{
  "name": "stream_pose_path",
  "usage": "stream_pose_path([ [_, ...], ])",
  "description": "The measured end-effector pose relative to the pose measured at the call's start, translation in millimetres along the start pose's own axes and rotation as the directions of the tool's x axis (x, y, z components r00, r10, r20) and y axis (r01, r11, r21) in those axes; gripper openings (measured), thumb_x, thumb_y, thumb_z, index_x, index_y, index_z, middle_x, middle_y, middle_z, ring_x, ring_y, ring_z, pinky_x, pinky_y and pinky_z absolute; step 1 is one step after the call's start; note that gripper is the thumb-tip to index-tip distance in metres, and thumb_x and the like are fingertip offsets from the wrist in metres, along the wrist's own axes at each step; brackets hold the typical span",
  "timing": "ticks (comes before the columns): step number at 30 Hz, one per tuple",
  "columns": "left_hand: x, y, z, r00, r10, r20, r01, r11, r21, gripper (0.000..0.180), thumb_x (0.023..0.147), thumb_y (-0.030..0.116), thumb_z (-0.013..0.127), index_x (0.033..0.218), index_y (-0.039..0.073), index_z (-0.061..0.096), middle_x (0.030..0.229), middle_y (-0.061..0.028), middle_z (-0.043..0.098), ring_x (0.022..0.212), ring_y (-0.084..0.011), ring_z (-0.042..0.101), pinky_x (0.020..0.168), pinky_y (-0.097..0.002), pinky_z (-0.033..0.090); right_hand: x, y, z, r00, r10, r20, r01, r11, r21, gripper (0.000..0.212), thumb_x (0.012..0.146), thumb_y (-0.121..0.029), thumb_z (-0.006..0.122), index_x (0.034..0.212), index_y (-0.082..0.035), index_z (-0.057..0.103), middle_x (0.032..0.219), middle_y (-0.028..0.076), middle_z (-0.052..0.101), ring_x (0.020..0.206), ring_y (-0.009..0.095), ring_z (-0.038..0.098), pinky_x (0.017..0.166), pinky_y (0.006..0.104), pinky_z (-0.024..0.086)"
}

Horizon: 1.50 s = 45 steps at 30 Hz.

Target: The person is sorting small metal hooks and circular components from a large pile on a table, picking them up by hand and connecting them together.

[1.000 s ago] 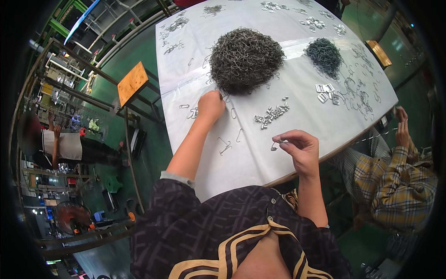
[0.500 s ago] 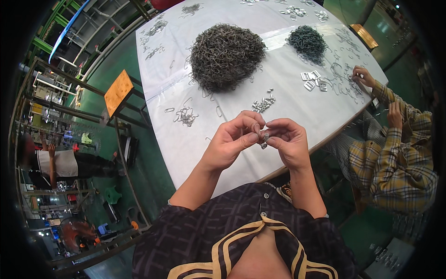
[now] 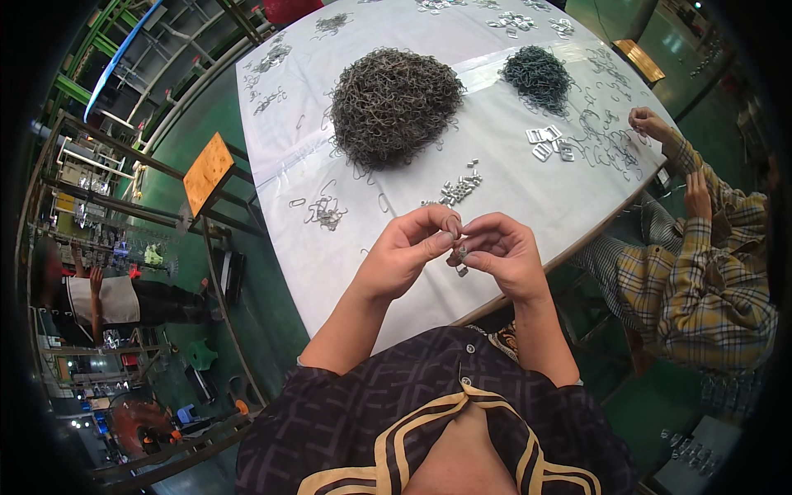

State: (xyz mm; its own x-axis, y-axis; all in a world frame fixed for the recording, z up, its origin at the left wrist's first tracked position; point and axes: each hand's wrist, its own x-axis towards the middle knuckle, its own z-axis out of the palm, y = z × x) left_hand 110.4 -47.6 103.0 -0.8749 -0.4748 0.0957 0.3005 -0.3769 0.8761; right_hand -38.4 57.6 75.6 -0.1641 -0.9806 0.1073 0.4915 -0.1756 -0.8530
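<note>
Both hands meet in front of the large rounded heap of dark grey bent-wire hooks [image 3: 396, 107], on the wearer's side of it, above the white-covered table [image 3: 429, 307]. The right hand [image 3: 505, 254] pinches a small silvery metal piece [image 3: 462, 268] between thumb and fingers. The left hand [image 3: 412, 252] has its thumb and fingertips drawn together just beside that piece; whether it grips anything I cannot tell.

Between the heap and the hands lies a cluster of short silver metal cylinders [image 3: 456, 192]. Nearer the wearer than the heap and to its left is a loose tangle of thin grey wire hooks [image 3: 326, 214]. To the heap's right sit a smaller heap of dark blue-green wire hooks [image 3: 536, 78] and, nearer the wearer, flat rectangular silver metal buckles [image 3: 550, 142]. Farther right of the heap, a co-worker's hand [image 3: 649, 124] is beside scattered thin wire pieces [image 3: 606, 140].
</note>
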Motion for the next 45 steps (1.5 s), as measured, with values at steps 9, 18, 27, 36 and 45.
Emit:
stream_pose_path([
  [9, -8.5, -4.1, 4.2, 0.945, 0.327, -0.007, -0.283, 0.827, 0.485, 0.010, 0.086, -0.005, 0.049, 0.091, 0.002, 0.049, 0.095, -0.0147, 0.060, 0.092, -0.0205, 0.055, 0.084, -0.0341, 0.043, 24.7, 31.2, -69.2, 0.890, -0.114, -0.442, -0.127, 0.868, -0.481, 0.019, 0.079, -0.004, 0.064, 0.097, 0.001, 0.062, 0.091, 0.012, 0.065, 0.083, 0.017, 0.062, 0.076, 0.0282, 0.049],
  [18, -15.0, -3.1, -7.5, 0.926, 0.377, 0.020, -0.299, 0.699, 0.649, 0.013, 0.085, -0.008, 0.048, 0.091, 0.004, 0.049, 0.094, -0.0115, 0.061, 0.092, -0.0197, 0.056, 0.084, -0.0331, 0.043, 90.9, 74.8, -108.1, 0.831, -0.366, -0.419, -0.336, 0.271, -0.902, 0.013, 0.073, -0.014, 0.069, 0.081, -0.005, 0.070, 0.078, 0.013, 0.063, 0.077, 0.028, 0.061, 0.072, 0.0376, 0.046],
  [27, -18.7, -8.0, -4.0, 0.917, 0.387, -0.094, -0.259, 0.760, 0.596, 0.014, 0.082, -0.007, 0.053, 0.091, 0.003, 0.055, 0.091, -0.0077, 0.063, 0.085, -0.0179, 0.059, 0.079, -0.0294, 0.046, 85.4, 67.9, -102.2, 0.874, -0.297, -0.384, -0.308, 0.272, -0.912, 0.012, 0.070, -0.008, 0.070, 0.082, -0.005, 0.070, 0.080, 0.012, 0.062, 0.076, 0.028, 0.061, 0.072, 0.0375, 0.047],
  [36, -20.2, -6.8, -0.1, 0.951, 0.297, -0.081, -0.191, 0.775, 0.602, 0.011, 0.085, -0.007, 0.049, 0.093, 0.001, 0.050, 0.093, -0.0099, 0.061, 0.091, -0.0168, 0.057, 0.084, -0.0309, 0.045, 71.9, 56.6, -89.1, 0.859, -0.271, -0.435, -0.198, 0.608, -0.769, 0.011, 0.076, -0.005, 0.066, 0.085, 0.001, 0.067, 0.085, 0.010, 0.064, 0.072, 0.019, 0.060, 0.067, 0.0312, 0.048],
  [45, -6.8, -11.8, 9.8, 0.960, 0.257, -0.115, -0.132, 0.771, 0.623, 0.008, 0.087, -0.004, 0.050, 0.094, -0.001, 0.054, 0.091, -0.0092, 0.063, 0.090, -0.0157, 0.059, 0.083, -0.0294, 0.046, 27.9, 28.6, -15.7, 0.976, 0.119, -0.182, -0.051, 0.938, 0.342, 0.018, 0.085, -0.010, 0.062, 0.099, 0.001, 0.062, 0.093, 0.008, 0.064, 0.083, 0.014, 0.058, 0.078, 0.0285, 0.046],
])
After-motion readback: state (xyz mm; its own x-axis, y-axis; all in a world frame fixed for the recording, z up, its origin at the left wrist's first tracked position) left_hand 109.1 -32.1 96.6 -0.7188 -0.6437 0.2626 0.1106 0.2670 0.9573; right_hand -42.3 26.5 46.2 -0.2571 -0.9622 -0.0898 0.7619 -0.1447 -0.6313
